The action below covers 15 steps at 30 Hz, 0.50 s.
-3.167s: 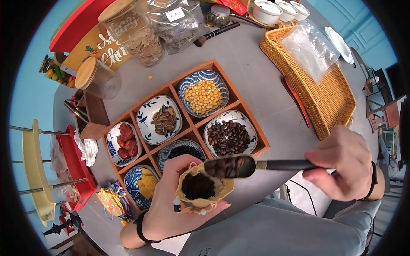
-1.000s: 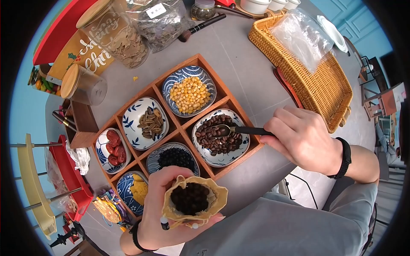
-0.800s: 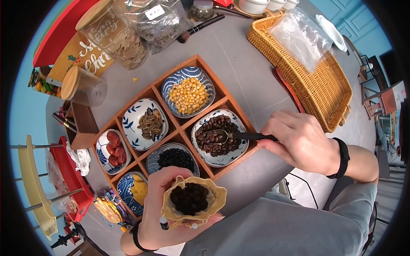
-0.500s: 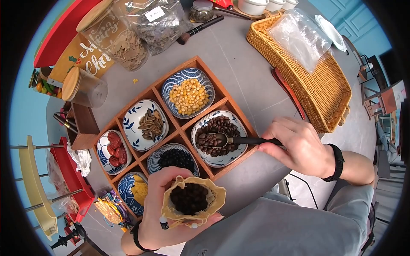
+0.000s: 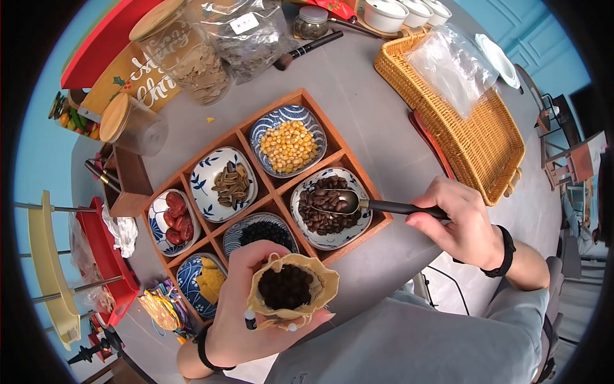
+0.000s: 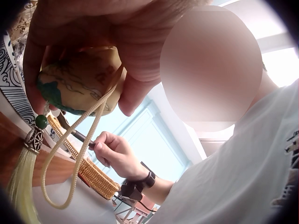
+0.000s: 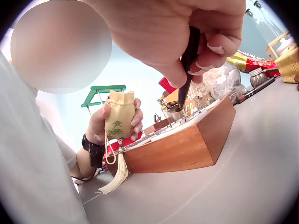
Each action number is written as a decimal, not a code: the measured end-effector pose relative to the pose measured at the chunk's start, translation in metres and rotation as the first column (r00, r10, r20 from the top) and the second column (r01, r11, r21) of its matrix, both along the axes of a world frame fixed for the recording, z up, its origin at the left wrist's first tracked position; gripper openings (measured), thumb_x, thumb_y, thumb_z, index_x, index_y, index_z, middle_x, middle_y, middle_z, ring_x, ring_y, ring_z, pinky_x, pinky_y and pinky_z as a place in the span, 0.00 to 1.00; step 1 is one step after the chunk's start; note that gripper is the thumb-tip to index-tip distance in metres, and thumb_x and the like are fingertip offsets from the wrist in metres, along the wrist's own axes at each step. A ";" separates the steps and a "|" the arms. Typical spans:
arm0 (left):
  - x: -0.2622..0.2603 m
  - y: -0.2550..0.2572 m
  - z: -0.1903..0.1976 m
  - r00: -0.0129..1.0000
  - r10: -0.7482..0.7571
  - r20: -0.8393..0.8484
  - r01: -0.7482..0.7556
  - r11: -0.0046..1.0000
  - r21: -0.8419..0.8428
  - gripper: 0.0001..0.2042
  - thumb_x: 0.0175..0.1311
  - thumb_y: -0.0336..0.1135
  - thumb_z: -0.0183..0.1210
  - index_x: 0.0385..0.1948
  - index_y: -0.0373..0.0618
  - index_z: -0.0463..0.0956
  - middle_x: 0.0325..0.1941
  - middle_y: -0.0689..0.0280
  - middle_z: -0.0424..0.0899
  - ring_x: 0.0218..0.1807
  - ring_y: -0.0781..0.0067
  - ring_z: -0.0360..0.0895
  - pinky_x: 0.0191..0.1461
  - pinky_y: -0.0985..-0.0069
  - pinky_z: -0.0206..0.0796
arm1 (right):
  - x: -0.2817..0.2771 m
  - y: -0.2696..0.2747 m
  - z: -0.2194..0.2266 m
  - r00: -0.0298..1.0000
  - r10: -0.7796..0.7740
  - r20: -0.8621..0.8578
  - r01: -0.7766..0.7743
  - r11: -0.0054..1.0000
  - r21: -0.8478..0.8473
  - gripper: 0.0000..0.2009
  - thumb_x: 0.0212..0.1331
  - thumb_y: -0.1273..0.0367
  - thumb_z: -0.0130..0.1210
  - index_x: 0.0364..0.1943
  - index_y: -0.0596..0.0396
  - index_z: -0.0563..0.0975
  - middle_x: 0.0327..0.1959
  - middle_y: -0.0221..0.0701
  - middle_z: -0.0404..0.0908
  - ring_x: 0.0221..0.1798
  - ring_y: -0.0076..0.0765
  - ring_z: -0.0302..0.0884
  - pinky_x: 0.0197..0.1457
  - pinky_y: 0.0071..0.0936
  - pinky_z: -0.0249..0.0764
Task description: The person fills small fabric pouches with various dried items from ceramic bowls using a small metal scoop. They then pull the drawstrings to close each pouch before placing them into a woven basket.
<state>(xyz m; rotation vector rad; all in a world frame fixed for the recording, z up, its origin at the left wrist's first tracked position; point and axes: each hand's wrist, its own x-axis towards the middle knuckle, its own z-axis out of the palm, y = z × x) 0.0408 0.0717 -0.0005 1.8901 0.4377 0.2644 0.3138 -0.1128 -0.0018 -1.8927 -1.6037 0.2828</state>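
Note:
The left hand (image 5: pixel 240 320) grips a cream cloth pouch (image 5: pixel 327 285) from around its side, mouth up, with dark beans inside. In the right wrist view the pouch (image 7: pixel 120 109) shows a green plant print and a pale tassel. Pinched in the right hand (image 5: pixel 465 225) is the black handle of a metal scoop (image 5: pixel 348 202). The scoop's bowl is over the coffee beans (image 5: pixel 323 221) in a patterned dish, with beans in it. That dish sits in a compartment of the wooden tray (image 5: pixel 378 225), just beyond the pouch.
Other tray dishes hold corn kernels (image 5: pixel 289 147), striped seeds (image 5: pixel 231 185), red dates (image 5: pixel 179 221), black beans (image 5: pixel 265 233) and a yellow heap (image 5: pixel 210 280). A wicker basket (image 5: pixel 473 144) stands at the right. Jars (image 5: pixel 192 67), a plastic bag (image 5: pixel 246 38) and a brush (image 5: pixel 310 50) lie at the back.
Since the oldest view, the scoop has gone from beside the pouch's mouth back to the coffee beans. Lately the right hand has shifted slightly right; the left hand keeps its grip on the pouch.

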 end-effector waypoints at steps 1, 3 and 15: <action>0.000 0.000 0.000 1.000 0.004 0.000 -0.004 1.000 0.017 0.42 0.45 0.36 0.84 0.59 0.42 0.61 0.53 0.61 0.72 0.51 0.72 0.80 0.55 0.77 0.74 | 0.001 -0.001 0.003 1.000 -0.007 0.001 0.007 1.000 -0.004 0.10 0.58 0.69 0.70 0.35 0.61 0.80 0.29 0.39 0.79 0.29 0.46 0.79 0.32 0.36 0.73; 0.001 0.001 0.001 1.000 0.001 0.008 -0.002 0.998 0.062 0.42 0.46 0.36 0.84 0.59 0.42 0.61 0.53 0.61 0.73 0.52 0.71 0.81 0.56 0.76 0.74 | 0.003 -0.001 0.011 1.000 0.015 0.014 -0.015 1.000 0.002 0.11 0.58 0.69 0.70 0.35 0.61 0.80 0.29 0.38 0.79 0.29 0.45 0.79 0.32 0.36 0.73; 0.002 0.002 0.001 0.999 -0.041 -0.017 0.042 0.998 0.050 0.46 0.42 0.37 0.85 0.61 0.44 0.59 0.57 0.63 0.70 0.54 0.74 0.78 0.57 0.77 0.73 | -0.014 0.013 0.090 0.919 0.278 0.281 -0.302 0.952 0.046 0.14 0.53 0.65 0.73 0.33 0.59 0.80 0.26 0.31 0.77 0.25 0.34 0.74 0.24 0.31 0.64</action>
